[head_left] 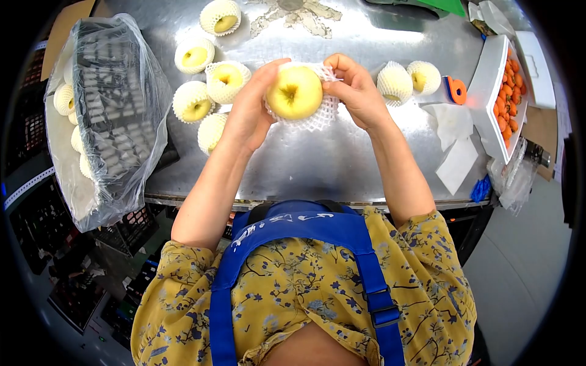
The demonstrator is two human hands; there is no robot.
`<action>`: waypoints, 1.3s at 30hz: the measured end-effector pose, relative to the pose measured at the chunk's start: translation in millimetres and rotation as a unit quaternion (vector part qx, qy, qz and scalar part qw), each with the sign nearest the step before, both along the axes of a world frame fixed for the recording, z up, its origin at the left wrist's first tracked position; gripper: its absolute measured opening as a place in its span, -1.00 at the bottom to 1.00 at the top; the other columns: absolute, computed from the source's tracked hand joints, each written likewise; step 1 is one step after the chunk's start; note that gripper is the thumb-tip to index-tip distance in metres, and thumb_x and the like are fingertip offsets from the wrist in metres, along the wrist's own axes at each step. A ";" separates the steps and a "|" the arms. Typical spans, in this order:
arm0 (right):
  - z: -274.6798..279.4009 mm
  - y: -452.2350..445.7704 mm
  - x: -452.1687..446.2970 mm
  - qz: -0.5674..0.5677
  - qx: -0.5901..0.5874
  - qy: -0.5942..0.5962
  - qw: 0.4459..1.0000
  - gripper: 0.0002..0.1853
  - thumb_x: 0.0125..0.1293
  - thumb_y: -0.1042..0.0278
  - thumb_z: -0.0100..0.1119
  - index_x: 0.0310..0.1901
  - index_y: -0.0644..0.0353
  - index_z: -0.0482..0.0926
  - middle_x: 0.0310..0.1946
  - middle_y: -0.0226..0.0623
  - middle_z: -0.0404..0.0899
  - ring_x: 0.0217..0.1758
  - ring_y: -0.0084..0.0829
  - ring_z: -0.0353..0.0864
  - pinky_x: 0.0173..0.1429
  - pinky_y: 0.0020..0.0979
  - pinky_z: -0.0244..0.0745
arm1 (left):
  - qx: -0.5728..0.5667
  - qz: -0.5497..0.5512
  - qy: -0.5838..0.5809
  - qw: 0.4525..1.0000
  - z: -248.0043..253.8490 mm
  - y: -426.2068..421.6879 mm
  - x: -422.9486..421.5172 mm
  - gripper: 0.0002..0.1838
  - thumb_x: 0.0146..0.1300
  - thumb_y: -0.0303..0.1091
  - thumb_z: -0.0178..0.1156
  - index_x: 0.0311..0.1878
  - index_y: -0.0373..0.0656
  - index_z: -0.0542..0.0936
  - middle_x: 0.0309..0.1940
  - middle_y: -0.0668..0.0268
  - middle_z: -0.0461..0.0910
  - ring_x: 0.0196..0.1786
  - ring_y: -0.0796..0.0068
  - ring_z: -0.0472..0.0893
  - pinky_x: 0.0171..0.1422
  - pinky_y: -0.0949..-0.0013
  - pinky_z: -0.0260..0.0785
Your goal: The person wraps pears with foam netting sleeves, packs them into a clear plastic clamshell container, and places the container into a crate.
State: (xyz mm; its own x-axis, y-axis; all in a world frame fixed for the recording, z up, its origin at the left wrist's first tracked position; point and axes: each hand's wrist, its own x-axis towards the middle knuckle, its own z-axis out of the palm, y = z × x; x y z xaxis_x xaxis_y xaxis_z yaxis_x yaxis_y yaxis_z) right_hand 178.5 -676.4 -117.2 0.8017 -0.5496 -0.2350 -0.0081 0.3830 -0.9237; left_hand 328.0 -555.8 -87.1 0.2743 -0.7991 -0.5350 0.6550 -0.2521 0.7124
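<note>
A yellow apple [295, 93] is held above the metal table, its dimpled end facing up. My left hand [255, 105] is wrapped round its left side. White foam netting [320, 116] lies under and to the right of the fruit. My right hand [357, 91] pinches the netting's upper right edge between thumb and fingers. To the left sit several apples in foam nets, one of them [226, 82] close to my left hand. Two more netted fruits, one at the left [395, 84] and one at the right [423, 77], rest beyond my right hand.
Plastic film covers a box of foam nets [116, 104] at the left. On the right are an orange and blue tape dispenser [455, 90], white paper sheets [456, 165], and a white box [482, 100] of small orange fruits. The metal table's [293, 177] front edge is near my body.
</note>
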 end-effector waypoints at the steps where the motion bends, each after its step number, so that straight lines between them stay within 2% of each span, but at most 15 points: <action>1: -2.0 -0.1 0.2 0.000 -0.004 0.000 1.000 -0.82 0.12 0.53 0.11 -0.20 0.19 0.44 -0.31 -0.48 0.47 -0.27 -0.65 0.42 -0.19 -0.57 0.33 | 0.002 -0.007 -0.014 1.000 -0.7 -0.4 -0.1 -0.52 0.38 -0.04 -0.07 0.21 -0.17 0.37 0.09 0.22 0.45 0.16 0.42 0.45 0.19 0.24 0.38; 8: 5.5 0.9 5.3 -0.007 -0.047 0.022 0.999 -0.80 0.13 0.52 0.11 -0.18 0.20 0.42 -0.31 -0.46 0.46 -0.30 -0.66 0.42 -0.21 -0.59 0.34 | -0.006 -0.015 0.024 1.000 -6.1 -2.8 3.9 -0.58 0.33 -0.12 0.05 0.18 -0.10 0.38 0.06 0.29 0.45 0.12 0.45 0.47 0.11 0.30 0.43; 12: -1.2 0.5 13.0 -0.033 -0.151 0.015 0.988 -0.77 0.11 0.55 0.10 -0.16 0.23 0.41 -0.35 -0.50 0.42 -0.32 -0.72 0.38 -0.25 -0.63 0.31 | 0.005 -0.012 -0.004 1.000 -9.4 -8.6 7.7 -0.63 0.29 -0.22 0.15 0.15 0.01 0.40 -0.05 0.34 0.51 -0.05 0.51 0.55 -0.12 0.38 0.50; 13: 1.0 3.5 15.8 -0.048 -0.125 0.003 0.991 -0.76 0.08 0.56 0.11 -0.17 0.22 0.42 -0.38 -0.50 0.41 -0.34 -0.70 0.38 -0.26 -0.63 0.30 | -0.012 -0.021 -0.041 0.999 -8.8 -11.9 7.3 -0.57 0.21 -0.28 0.25 0.14 0.00 0.39 -0.05 0.34 0.50 -0.05 0.52 0.54 -0.10 0.39 0.49; 15: -2.1 5.6 17.9 -0.058 -0.242 0.091 0.964 -0.69 0.06 0.54 0.13 -0.09 0.20 0.46 -0.31 -0.41 0.44 -0.31 -0.62 0.41 -0.22 -0.59 0.33 | -0.032 -0.040 -0.108 0.993 -11.0 -20.5 13.1 -0.58 0.15 -0.38 0.28 0.09 0.02 0.44 -0.07 0.35 0.50 -0.05 0.55 0.53 -0.08 0.45 0.47; 18: 12.2 15.0 28.5 -0.060 -0.343 0.026 0.937 -0.59 0.05 0.52 0.17 0.01 0.16 0.47 -0.18 -0.32 0.45 -0.22 -0.51 0.47 -0.16 -0.51 0.38 | -0.097 -0.082 -0.183 0.975 -28.7 -38.9 50.0 -0.57 0.06 -0.35 0.31 0.04 0.03 0.48 -0.10 0.33 0.51 0.00 0.42 0.50 -0.02 0.36 0.42; 19: 15.1 15.7 29.4 -0.062 -0.334 0.030 0.940 -0.57 0.05 0.51 0.18 0.03 0.15 0.47 -0.14 -0.31 0.45 -0.18 -0.49 0.48 -0.13 -0.48 0.39 | -0.059 -0.112 -0.359 0.925 -28.6 -47.8 65.0 -0.54 0.01 -0.36 0.32 0.03 0.02 0.48 -0.08 0.29 0.51 0.01 0.35 0.50 0.02 0.32 0.40; 21: 16.4 18.4 19.6 -0.061 -0.316 0.047 0.946 -0.53 0.06 0.50 0.19 0.08 0.13 0.46 -0.06 -0.29 0.43 -0.11 -0.45 0.50 -0.09 -0.44 0.41 | 0.023 -0.148 -0.659 0.737 -27.1 -61.3 86.9 -0.49 -0.09 -0.37 0.33 0.03 0.01 0.49 -0.06 0.21 0.51 0.04 0.21 0.49 0.11 0.24 0.36; 22: 9.7 21.3 11.8 -0.075 -0.286 0.074 0.952 -0.55 0.08 0.47 0.21 0.07 0.12 0.47 -0.07 -0.30 0.45 -0.07 -0.41 0.52 -0.05 -0.41 0.41 | 0.044 -0.157 -0.708 0.687 -34.8 -65.3 94.9 -0.39 -0.21 -0.34 0.36 0.06 0.03 0.48 0.03 0.11 0.46 0.10 0.03 0.43 0.23 0.16 0.29; 27: 5.4 21.9 -36.2 -0.081 -0.308 0.166 0.934 -0.62 0.16 0.37 0.21 0.05 0.12 0.47 -0.10 -0.30 0.47 -0.10 -0.41 0.53 -0.03 -0.36 0.45 | 0.029 -0.221 -0.832 0.508 -82.4 -64.3 126.9 -0.39 -0.17 -0.39 0.32 0.09 0.12 0.49 0.14 0.06 0.33 0.18 -0.05 0.33 0.21 0.06 0.29; 31: 16.9 -11.0 -60.0 -0.066 -0.380 0.172 0.906 -0.69 0.12 0.41 0.22 -0.07 0.14 0.49 -0.17 -0.26 0.46 -0.16 -0.33 0.52 -0.09 -0.36 0.44 | 0.114 -0.272 -0.815 0.498 -79.1 -55.4 129.3 -0.43 -0.20 -0.38 0.34 0.03 0.13 0.52 0.15 0.11 0.32 0.17 0.02 0.33 0.02 0.13 0.44; 35: 30.2 -90.4 -79.4 0.001 -0.499 0.193 0.845 -0.70 0.10 0.31 0.22 -0.10 0.13 0.48 -0.17 -0.23 0.44 -0.15 -0.26 0.52 -0.06 -0.30 0.43 | 0.164 -0.299 -0.804 0.488 -63.1 -58.6 120.1 -0.36 -0.17 -0.32 0.36 0.12 0.10 0.47 0.17 0.10 0.31 0.22 -0.01 0.30 0.15 0.17 0.35; 37: 44.9 -141.0 -95.1 0.003 -0.475 0.217 0.852 -0.70 0.09 0.24 0.23 -0.14 0.13 0.51 -0.19 -0.23 0.47 -0.14 -0.23 0.52 -0.05 -0.28 0.44 | 0.167 -0.281 -0.827 0.457 -38.2 -65.7 102.4 -0.32 -0.14 -0.29 0.37 0.18 0.08 0.43 0.19 0.08 0.30 0.25 -0.01 0.28 0.24 0.20 0.28; 38: 45.7 -173.1 -103.7 -0.008 -0.518 0.222 0.826 -0.70 0.07 0.23 0.25 -0.17 0.15 0.54 -0.22 -0.22 0.51 -0.13 -0.22 0.53 -0.04 -0.27 0.44 | 0.104 -0.240 -0.846 0.464 -30.9 -72.8 91.7 -0.28 -0.07 -0.31 0.35 0.24 -0.03 0.36 0.20 0.05 0.29 0.27 -0.03 0.25 0.33 0.19 0.14; 39: 48.1 -209.0 -113.0 -0.018 -0.561 0.226 0.797 -0.70 0.06 0.21 0.26 -0.20 0.17 0.56 -0.24 -0.20 0.56 -0.13 -0.20 0.54 -0.04 -0.26 0.45 | 0.057 -0.199 -0.824 0.527 -30.5 -82.4 77.4 -0.30 -0.06 -0.32 0.34 0.24 -0.06 0.35 0.20 0.04 0.29 0.27 -0.03 0.24 0.34 0.17 0.13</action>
